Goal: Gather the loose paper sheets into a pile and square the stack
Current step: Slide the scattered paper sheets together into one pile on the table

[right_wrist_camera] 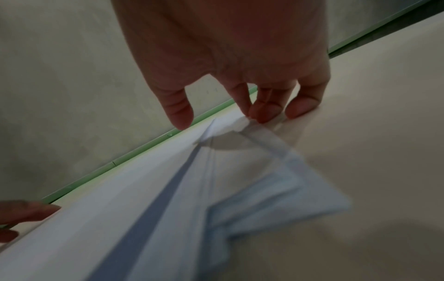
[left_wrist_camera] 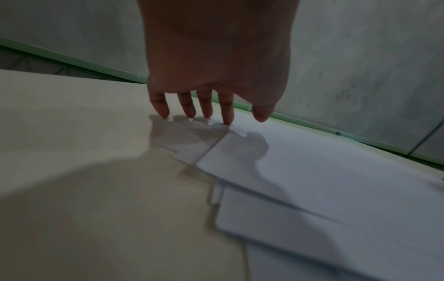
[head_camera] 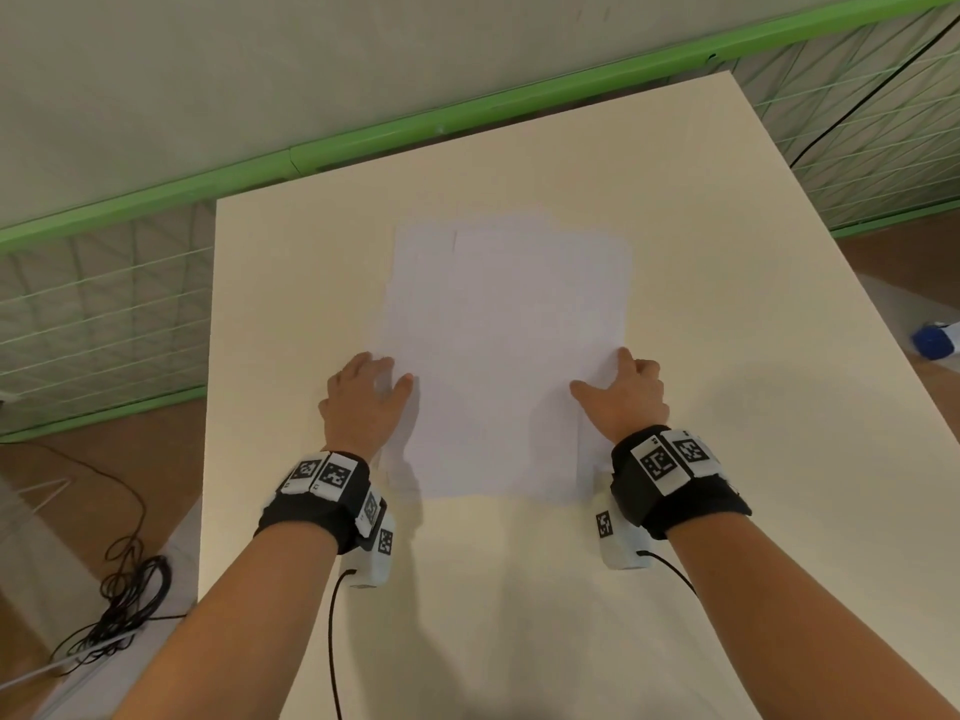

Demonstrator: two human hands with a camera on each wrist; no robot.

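A loose pile of white paper sheets (head_camera: 509, 356) lies in the middle of the cream table (head_camera: 727, 252), its edges and corners offset from one another. My left hand (head_camera: 374, 381) stands at the pile's left edge; in the left wrist view its straight fingers (left_wrist_camera: 206, 110) touch down on the sheets (left_wrist_camera: 312, 171) with the thumb hovering above. My right hand (head_camera: 618, 381) is at the right edge. In the right wrist view its fingertips (right_wrist_camera: 261, 114) push against the sheets (right_wrist_camera: 144, 218), whose right edges ride up, blurred. The thumb stays spread apart over the paper.
A green rail (head_camera: 363, 142) and wire mesh fencing (head_camera: 98, 314) border the table's far and left sides. A blue-capped bottle (head_camera: 937, 348) lies on the floor to the right. Black cables (head_camera: 130, 589) are bundled on the floor at left.
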